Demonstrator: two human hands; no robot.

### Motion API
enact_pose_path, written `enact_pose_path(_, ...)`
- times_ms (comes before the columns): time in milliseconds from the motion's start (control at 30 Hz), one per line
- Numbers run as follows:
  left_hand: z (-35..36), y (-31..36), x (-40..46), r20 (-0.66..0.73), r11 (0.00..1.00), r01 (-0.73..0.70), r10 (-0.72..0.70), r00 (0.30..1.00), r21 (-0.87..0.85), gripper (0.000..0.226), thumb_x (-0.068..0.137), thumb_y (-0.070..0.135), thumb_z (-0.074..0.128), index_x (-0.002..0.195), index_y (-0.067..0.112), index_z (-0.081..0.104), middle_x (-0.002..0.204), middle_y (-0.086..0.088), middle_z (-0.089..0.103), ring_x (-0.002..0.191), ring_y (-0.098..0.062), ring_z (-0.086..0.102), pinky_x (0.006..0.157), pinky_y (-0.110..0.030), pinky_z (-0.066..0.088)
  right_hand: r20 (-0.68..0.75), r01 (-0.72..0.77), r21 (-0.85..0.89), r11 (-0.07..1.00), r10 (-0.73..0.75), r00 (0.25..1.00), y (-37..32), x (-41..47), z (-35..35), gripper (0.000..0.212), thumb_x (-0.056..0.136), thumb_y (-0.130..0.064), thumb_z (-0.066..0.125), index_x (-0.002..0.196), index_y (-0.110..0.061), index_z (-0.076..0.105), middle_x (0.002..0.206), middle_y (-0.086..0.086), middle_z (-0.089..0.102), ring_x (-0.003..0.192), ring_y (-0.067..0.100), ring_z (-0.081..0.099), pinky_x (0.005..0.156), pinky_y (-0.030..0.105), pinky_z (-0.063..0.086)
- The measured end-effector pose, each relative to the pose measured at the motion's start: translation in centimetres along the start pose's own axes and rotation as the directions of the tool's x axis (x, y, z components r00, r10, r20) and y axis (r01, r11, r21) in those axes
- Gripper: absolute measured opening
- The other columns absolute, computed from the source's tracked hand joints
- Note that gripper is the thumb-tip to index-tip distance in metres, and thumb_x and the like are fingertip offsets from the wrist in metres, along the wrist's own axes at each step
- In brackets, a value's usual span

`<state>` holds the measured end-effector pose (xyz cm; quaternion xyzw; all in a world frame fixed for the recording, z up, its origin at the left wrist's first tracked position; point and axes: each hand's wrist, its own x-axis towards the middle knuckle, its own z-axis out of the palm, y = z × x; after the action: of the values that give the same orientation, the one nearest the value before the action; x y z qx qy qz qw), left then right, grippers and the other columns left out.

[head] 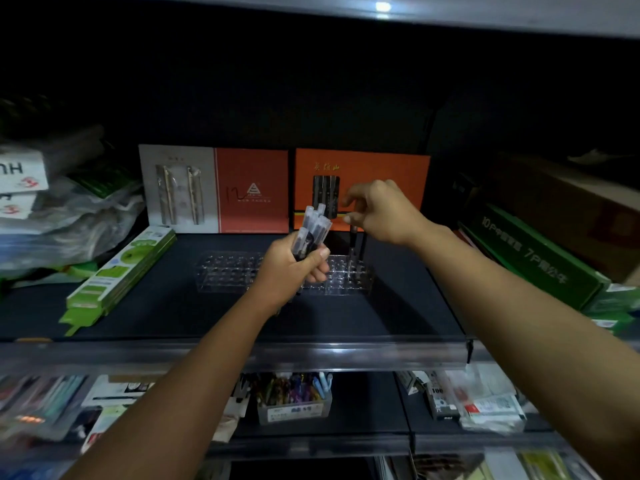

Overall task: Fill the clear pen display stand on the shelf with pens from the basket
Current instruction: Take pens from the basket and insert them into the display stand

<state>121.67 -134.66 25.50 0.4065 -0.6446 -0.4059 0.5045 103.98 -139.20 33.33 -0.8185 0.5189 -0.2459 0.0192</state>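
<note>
The clear pen display stand (228, 271) lies on the dark shelf, its rows of holes mostly bare. My left hand (294, 268) grips a bundle of black pens (311, 226) with clear caps, held upright in front of the stand's middle. My right hand (377, 209) pinches the top of a single black pen (353, 244) that stands upright over the stand's right end. A second pen (364, 247) stands in the stand beside it. The basket is not in view.
Two orange gift boxes (252, 188) (381, 168) lean against the back of the shelf. A green and white pack (121, 271) lies left of the stand, green boxes (536, 258) at the right. The shelf's clear front lip (311, 351) runs below; a lower shelf holds a tub of coloured pens (294, 396).
</note>
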Motion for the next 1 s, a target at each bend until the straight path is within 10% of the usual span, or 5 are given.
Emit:
enact_pose_path(200, -0.2, 0.4, -0.3, -0.034, 1.000, 0.006, -0.006, 0.999, 0.004, 0.009, 0.090, 0.009, 0.060, 0.082, 0.013, 0.060, 0.062, -0.002, 0.062, 0.052, -0.010, 0.057, 0.058, -0.029, 0.051, 0.115, 0.044, 0.292, 0.955, -0.081, 0.990, -2.6, -0.8, -2.0, 0.007, 0.086, -0.014, 0.070, 0.093, -0.012, 0.072, 0.083, 0.002, 0.072, 0.074, 0.005, 0.065, 0.068, 0.016, 0.051)
enact_pose_path(533, -0.3, 1.4, -0.5, -0.048, 1.000, -0.002, 0.001, 0.999, -0.029, 0.010, 0.091, 0.011, 0.058, 0.082, 0.015, 0.057, 0.061, -0.004, 0.060, 0.049, -0.010, 0.056, 0.054, -0.028, 0.048, 0.178, 0.024, 0.269, 0.963, -0.074, 0.981, -4.2, -0.8, -3.1, 0.020, 0.087, -0.024, 0.070, 0.083, -0.005, 0.067, 0.073, -0.001, 0.063, 0.062, 0.006, 0.056, 0.057, 0.021, 0.048)
enact_pose_path(667, -0.8, 1.2, -0.4, -0.059, 1.000, -0.020, 0.019, 0.998, -0.018, 0.011, 0.092, 0.013, 0.057, 0.081, 0.013, 0.057, 0.062, -0.004, 0.061, 0.050, -0.011, 0.057, 0.055, -0.029, 0.049, 0.091, -0.036, 0.359, 0.933, 0.003, 0.996, -3.9, -0.6, -3.9, 0.022, 0.090, -0.018, 0.066, 0.077, -0.002, 0.061, 0.082, 0.013, 0.072, 0.076, 0.028, 0.069, 0.069, 0.036, 0.056)
enact_pose_path(1000, -1.4, 0.3, -0.4, -0.092, 1.000, -0.016, 0.017, 0.996, 0.002, 0.010, 0.093, 0.014, 0.056, 0.083, 0.013, 0.058, 0.061, -0.005, 0.060, 0.047, -0.010, 0.055, 0.050, -0.022, 0.047, -0.187, -0.161, 0.516, 0.842, 0.294, 0.938, -3.3, 0.8, -5.5, 0.006, 0.087, -0.008, 0.062, 0.080, -0.007, 0.062, 0.066, 0.002, 0.063, 0.053, 0.007, 0.057, 0.053, 0.019, 0.047)
